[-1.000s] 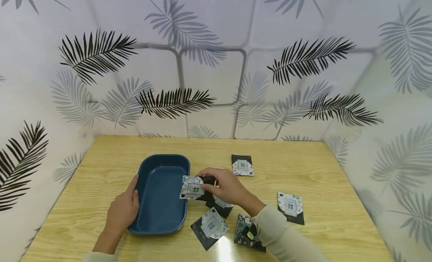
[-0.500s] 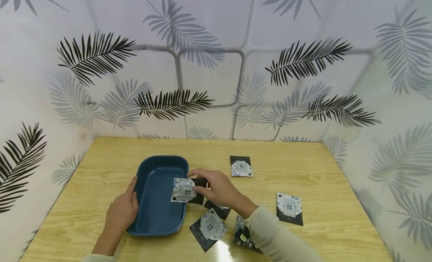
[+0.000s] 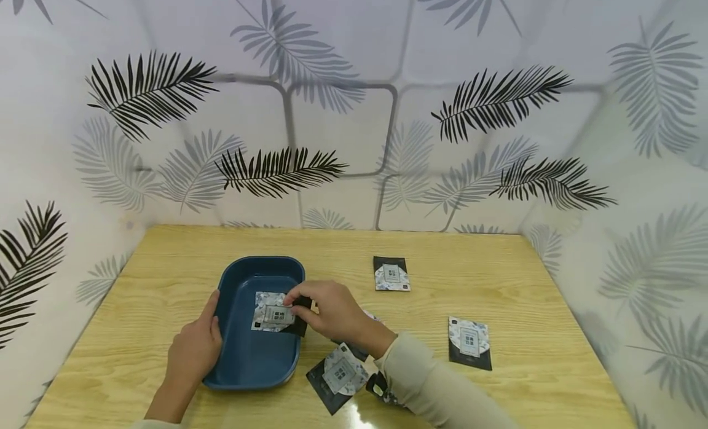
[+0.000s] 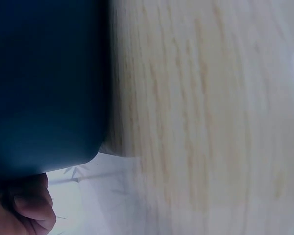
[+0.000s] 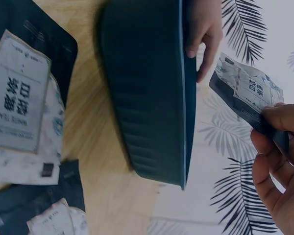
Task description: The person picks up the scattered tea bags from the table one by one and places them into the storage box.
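Observation:
My right hand (image 3: 338, 312) pinches a black-and-white tea packet (image 3: 271, 314) between thumb and fingers, over the right part of a deep blue tray (image 3: 251, 370). In the right wrist view the packet (image 5: 250, 88) is held above the tray's rim, tilted. My left hand (image 3: 193, 349) grips the tray's left side, with its fingers at the rim in the right wrist view. Only part of the left hand (image 4: 34, 205) shows beside the tray wall in the left wrist view. Right of the tray lies a flat tea packet (image 3: 338, 373), and another (image 3: 362, 352) is mostly hidden by the right hand.
One tea packet (image 3: 391, 273) lies at the back of the wooden table (image 3: 531, 306), another (image 3: 470, 343) at the right. A dark patterned packet (image 3: 381, 389) is partly covered by the right sleeve (image 3: 431, 380). Behind the table stands a leaf-patterned backdrop (image 3: 343, 128).
My right hand has moved left with the tea packet, from the tray's right rim to over its inside. The left hand stays on the tray. The whole view has shifted slightly.

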Demonstrator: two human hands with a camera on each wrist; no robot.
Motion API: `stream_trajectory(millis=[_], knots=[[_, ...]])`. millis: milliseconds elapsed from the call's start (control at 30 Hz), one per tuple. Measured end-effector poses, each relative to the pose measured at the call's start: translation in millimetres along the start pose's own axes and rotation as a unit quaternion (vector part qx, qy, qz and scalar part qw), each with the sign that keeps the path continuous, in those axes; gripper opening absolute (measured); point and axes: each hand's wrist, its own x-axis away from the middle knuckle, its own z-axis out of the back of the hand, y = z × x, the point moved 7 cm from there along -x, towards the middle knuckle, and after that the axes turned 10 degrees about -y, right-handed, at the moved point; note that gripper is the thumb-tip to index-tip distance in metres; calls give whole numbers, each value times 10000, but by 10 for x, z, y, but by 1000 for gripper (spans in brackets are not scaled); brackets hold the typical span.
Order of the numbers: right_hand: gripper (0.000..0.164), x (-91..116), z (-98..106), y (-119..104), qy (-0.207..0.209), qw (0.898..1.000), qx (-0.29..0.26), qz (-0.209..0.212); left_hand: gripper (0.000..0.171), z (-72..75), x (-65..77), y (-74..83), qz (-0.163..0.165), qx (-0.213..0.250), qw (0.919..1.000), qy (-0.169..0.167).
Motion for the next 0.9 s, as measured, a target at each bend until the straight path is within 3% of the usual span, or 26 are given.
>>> stream_trajectory(millis=[500, 767, 900], knots=[[16, -74, -199, -138, 199, 9984, 381, 372, 52, -4, 9, -7, 130, -56, 9999, -86], [17, -61, -394, -89, -78, 9994, 217, 259, 52, 23, 42, 13, 104, -37, 9999, 51], [16, -37, -570, -88, -445, 9984, 149, 308, 52, 42, 39, 25, 65, -125, 9998, 136]])
